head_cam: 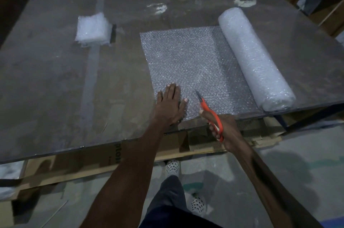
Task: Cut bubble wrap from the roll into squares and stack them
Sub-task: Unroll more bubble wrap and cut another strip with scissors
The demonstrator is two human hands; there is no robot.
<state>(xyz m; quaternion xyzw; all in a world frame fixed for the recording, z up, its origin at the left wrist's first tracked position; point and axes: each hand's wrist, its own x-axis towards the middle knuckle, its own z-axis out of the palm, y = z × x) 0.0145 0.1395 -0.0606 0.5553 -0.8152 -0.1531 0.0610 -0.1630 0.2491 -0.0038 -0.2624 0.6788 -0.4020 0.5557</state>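
- head view, relation: unrolled sheet (193, 63) lies on the worktop (55, 78), running left from the roll (255, 60); roll's long axis runs near-to-far. scissors (208, 108) point away from the person, tips over the sheet's near edge, just right of the left hand (169, 106).
- left hand: fingers straight, pressing the sheet flat at its near left corner.
- right hand (223, 130): fingers curled round the orange scissor handles; the nearer hand to the likely cut line.
- sheet: clear, bubbled, flat.
- stack (93, 30): cut squares, far left, well apart.
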